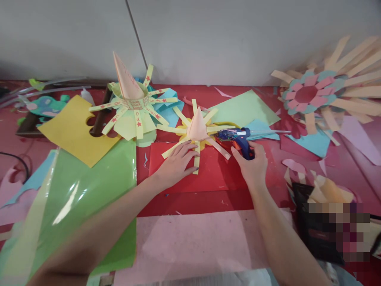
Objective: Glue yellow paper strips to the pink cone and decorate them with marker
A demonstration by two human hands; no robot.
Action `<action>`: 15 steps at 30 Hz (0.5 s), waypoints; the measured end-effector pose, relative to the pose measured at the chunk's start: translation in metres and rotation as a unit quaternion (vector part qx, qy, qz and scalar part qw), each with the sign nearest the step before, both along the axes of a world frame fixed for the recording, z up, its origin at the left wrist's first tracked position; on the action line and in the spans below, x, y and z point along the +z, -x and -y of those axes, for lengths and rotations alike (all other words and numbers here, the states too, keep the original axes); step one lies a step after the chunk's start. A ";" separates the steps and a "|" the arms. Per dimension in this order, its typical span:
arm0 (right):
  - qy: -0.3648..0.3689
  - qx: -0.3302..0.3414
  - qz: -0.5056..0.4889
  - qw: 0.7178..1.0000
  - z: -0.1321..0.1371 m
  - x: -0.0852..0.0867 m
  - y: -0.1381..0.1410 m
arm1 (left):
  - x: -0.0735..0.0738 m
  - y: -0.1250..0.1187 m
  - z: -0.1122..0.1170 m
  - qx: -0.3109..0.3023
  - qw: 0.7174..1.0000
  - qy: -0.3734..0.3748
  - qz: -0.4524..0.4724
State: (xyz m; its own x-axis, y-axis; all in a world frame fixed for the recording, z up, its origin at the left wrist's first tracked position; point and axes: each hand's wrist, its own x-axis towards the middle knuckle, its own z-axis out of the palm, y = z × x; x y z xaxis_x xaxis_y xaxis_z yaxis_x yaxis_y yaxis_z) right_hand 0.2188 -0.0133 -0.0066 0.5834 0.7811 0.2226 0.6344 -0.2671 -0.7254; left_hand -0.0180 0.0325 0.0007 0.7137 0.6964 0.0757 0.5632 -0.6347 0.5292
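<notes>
A small paper craft (198,129), a peach cone on a yellow flower base with yellow strips fanning out, stands on a red sheet (214,174). My left hand (177,161) lies flat with fingers stretched out, pressing the strips at the craft's near side. My right hand (252,163) is wrapped round the handle of a blue glue gun (238,140), whose nozzle points left at the craft's base. A clear glue stick juts from the gun's back toward the right.
A larger cone craft (129,101) with star-printed strips stands at the back left. Yellow (71,133), green (89,198), pink (193,242) and mint (244,107) sheets lie around. A big pink-and-blue flower (309,95) sits at the right. A dark object (315,226) lies at the near right.
</notes>
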 end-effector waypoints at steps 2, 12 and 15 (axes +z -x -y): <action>0.001 -0.001 -0.001 1.000 0.000 0.000 0.000 | 0.000 0.000 0.000 0.001 1.000 0.007 0.004; 0.007 -0.005 -0.027 1.000 -0.001 0.003 0.001 | 0.005 -0.001 -0.001 -0.001 1.000 0.019 -0.019; 0.011 -0.002 -0.021 1.000 0.000 0.004 0.001 | 0.004 -0.001 -0.001 -0.002 1.000 0.014 -0.026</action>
